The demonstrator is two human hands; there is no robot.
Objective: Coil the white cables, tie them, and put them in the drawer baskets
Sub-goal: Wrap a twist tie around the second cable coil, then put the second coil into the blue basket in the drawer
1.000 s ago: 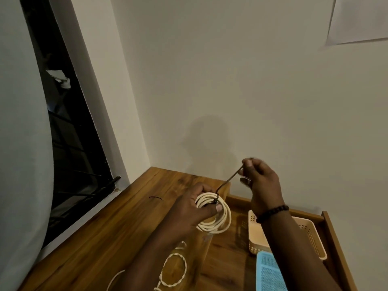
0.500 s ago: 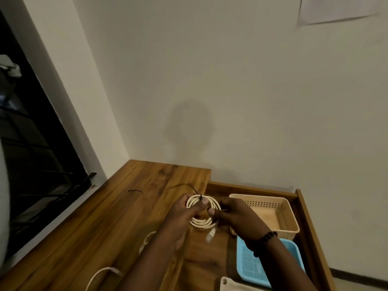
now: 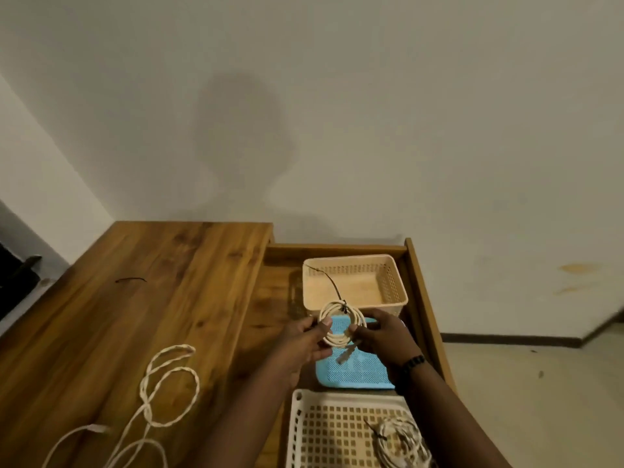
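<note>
Both hands hold a coiled white cable (image 3: 341,323) above the blue basket (image 3: 354,373) in the open drawer (image 3: 426,298). The left hand (image 3: 305,339) pinches the coil at its nine o'clock side, thumb on top; the right hand (image 3: 383,336) pinches it at four o'clock, its grip pressed together on the loops. A dark tie (image 3: 332,285) binds the coil at twelve o'clock, its tail trailing over the beige basket (image 3: 391,282) beyond. The coil's plug end dangles toward six o'clock. A white basket (image 3: 324,434), nearest the person, holds another tied cable (image 3: 401,440). On the tabletop (image 3: 152,298), at eight o'clock from the hands, a loose white cable (image 3: 169,386) lies uncoiled.
</note>
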